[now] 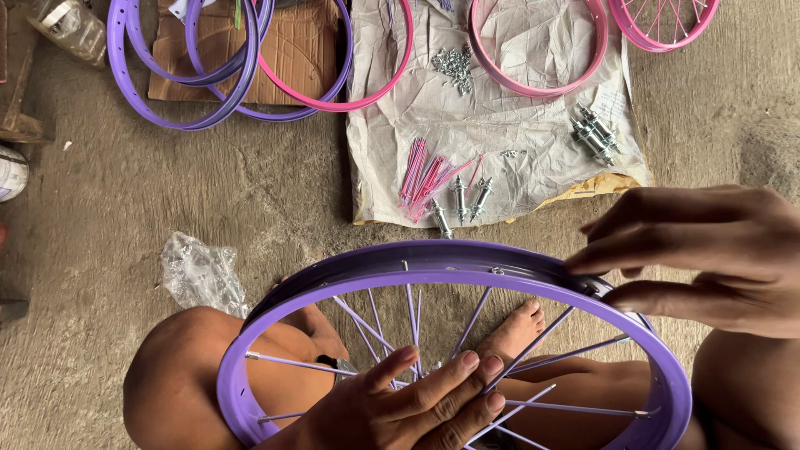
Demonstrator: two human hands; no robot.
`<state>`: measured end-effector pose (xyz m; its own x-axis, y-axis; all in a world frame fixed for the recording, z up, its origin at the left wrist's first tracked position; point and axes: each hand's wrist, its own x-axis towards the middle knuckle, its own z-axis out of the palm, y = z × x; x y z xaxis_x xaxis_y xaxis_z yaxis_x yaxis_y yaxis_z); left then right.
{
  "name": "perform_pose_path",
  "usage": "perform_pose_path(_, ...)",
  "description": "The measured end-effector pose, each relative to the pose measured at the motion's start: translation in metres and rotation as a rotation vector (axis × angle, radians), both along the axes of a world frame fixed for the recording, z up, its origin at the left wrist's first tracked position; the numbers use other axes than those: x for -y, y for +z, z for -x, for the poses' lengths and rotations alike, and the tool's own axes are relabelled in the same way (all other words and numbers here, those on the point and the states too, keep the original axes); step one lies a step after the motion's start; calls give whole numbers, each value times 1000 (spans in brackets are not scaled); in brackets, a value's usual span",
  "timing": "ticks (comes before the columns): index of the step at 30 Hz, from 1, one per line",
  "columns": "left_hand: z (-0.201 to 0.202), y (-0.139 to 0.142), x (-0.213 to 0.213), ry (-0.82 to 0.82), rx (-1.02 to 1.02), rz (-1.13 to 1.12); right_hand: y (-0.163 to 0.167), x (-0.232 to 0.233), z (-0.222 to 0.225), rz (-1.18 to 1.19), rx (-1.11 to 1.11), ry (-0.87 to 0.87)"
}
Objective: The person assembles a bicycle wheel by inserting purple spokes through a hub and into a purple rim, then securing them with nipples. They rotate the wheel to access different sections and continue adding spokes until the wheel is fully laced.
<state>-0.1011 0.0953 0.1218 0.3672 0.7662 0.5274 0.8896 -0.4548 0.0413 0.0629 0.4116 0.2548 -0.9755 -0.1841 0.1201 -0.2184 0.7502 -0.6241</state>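
- Head view: a purple wheel (450, 267) lies over the person's knees, above the concrete floor.
- Left hand (408, 404) rests among the spokes (533, 350), fingers loosely curled around the middle.
- Right hand (717, 254) pinches the rim's far edge with its fingertips.
- Clear plastic bag (200, 271) lies left of the wheel.
- Crumpled paper sheet (517, 150) holds pink spokes (423, 177), nipples (454, 65) and five axles.
- Three pink rims and three purple rims lie along the top.

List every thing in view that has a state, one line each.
purple wheel rim: upright on its edge, partly spoked
left hand: fingers among the spokes
right hand: pinching the rim's top edge
pink spokes: loose bundle on paper
nipples: loose heap
bare rims: lying flat, overlapping
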Motion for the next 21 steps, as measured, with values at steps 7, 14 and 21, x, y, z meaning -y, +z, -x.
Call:
perform_pose_path(7,-1,-1,1,2,30,9,-7,-5,-4,29,79,-9)
perform_pose_path(14,-1,-2,2,4,27,-6,-6,-8,-1,52,48,30)
perform_pose_path(21,-1,-2,2,4,-17,-13,-3,-4,2,62,34,31)
